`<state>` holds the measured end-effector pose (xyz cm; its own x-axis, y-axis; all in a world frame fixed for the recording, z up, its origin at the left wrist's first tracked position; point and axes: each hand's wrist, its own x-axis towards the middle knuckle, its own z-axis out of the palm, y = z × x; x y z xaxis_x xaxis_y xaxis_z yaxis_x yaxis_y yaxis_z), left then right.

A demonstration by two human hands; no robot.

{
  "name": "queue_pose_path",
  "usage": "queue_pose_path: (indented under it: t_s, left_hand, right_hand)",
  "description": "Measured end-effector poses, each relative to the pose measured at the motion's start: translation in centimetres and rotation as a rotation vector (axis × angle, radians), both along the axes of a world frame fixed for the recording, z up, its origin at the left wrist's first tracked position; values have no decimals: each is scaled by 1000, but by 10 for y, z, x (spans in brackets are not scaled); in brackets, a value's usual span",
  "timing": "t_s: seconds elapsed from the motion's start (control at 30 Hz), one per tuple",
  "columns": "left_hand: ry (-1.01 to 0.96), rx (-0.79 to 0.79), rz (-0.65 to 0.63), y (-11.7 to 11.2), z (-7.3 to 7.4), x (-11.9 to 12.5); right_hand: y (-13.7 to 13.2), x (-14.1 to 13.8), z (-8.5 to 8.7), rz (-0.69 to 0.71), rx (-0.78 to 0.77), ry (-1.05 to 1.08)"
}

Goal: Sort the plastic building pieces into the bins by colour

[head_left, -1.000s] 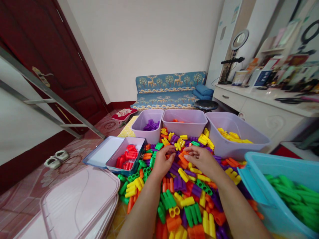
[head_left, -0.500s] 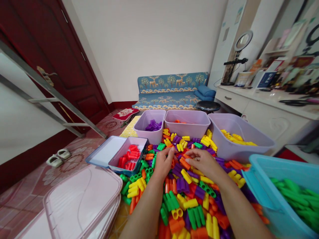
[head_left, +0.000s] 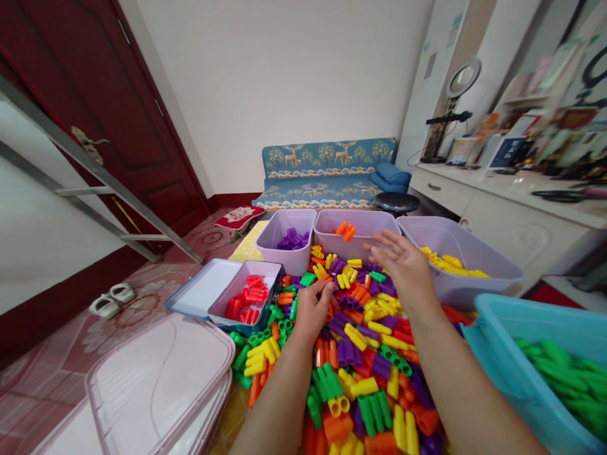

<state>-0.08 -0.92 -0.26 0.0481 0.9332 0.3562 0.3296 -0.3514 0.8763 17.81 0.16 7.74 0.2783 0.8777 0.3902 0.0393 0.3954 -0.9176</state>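
My right grip (head_left: 403,262) is now spreading, its orange piece (head_left: 345,231) flying toward the middle bin (head_left: 332,244), so the pile (head_left: 349,351) is losing one. Left grip (head_left: 313,309): can't tell.

Left hand (head_left: 313,309): your curled fingers hide what they may touch among the coloured pieces (head_left: 349,352).
Right forearm (head_left: 448,357): covers some of those pieces from you.
Middle bin (head_left: 339,246): its front wall hides the bottom from you.
Teal bin (head_left: 496,344): cut off at the right edge.
Dresser bottles (head_left: 566,159): too blurred for you to tell apart.
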Motion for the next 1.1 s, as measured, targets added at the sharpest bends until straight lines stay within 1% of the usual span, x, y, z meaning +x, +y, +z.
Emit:
queue_pose_path:
  t_s: [0.03, 0.1, 0.13, 0.2, 0.3, 0.37, 0.4, 0.47, 0.57, 0.63, 0.77, 0.87, 1.0, 1.1]
  left_hand:
    - [7, 0, 7, 0, 0, 0]
    - [24, 0, 13, 0, -1, 0]
    - [32, 2, 11, 0, 0, 0]
    - [44, 6, 3, 0, 0, 0]
    - [84, 19, 26, 0, 1, 1]
    - [110, 39, 61, 1, -1, 2]
    - [116, 50, 73, 3, -3, 2]
    - [119, 64, 81, 5, -7, 2]
    - [137, 73, 74, 8, -11, 2]
    - [149, 85, 74, 8, -12, 1]
    - [164, 99, 71, 7, -10, 1]
    - [169, 107, 66, 7, -9, 1]
    - [164, 114, 68, 7, -10, 1]
    - [158, 120, 68, 8, -12, 1]
  right_hand:
    - [-1, 0, 1, -32, 33, 2]
    - [-4, 2, -6, -61, 17, -100]
    - [-5, 5, -13, -65, -21, -171]
    - [-6, 12, -33, -52, -109, -304]
    - [-3, 22, -64, 6, -193, -501]
    - [1, 23, -76, 42, -203, -601]
    - [4, 22, -79, 58, -200, -649]
    - [10, 16, -79, 85, -187, -765]
    - [22, 3, -72, 100, -178, -948]
    - [31, -5, -70, 86, -192, -1009]
    - [46, -9, -77, 79, -243, -1022]
    - [51, -7, -81, 93, -271, -1032]
    - [50, -6, -79, 106, -299, -1044]
    - [45, -7, -76, 156, -304, -1035]
